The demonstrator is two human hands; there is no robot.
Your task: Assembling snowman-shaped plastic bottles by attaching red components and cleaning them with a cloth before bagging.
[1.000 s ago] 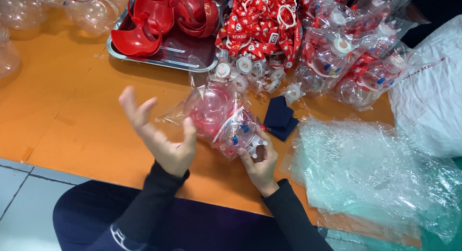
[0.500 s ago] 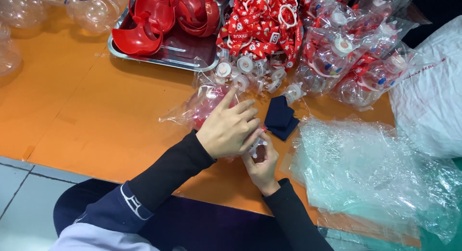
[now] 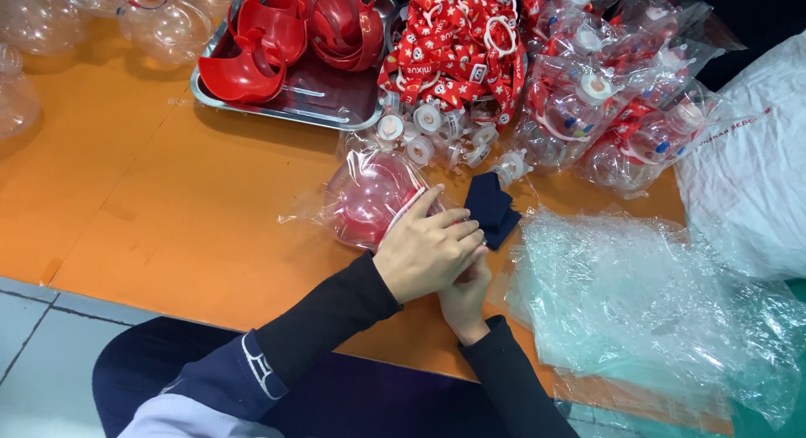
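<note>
Bagged red piece (image 3: 369, 199) under left hand (image 3: 428, 251) (fingers flat)

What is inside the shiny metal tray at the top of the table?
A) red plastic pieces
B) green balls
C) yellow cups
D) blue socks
A: the metal tray holds curved red plastic pieces, heaped together at its left and middle.

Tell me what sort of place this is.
Probably a packing or assembly bench in a small toy workshop: a metal tray of identical red plastic parts, a heap of bagged toys, and a stack of empty clear bags.
</note>
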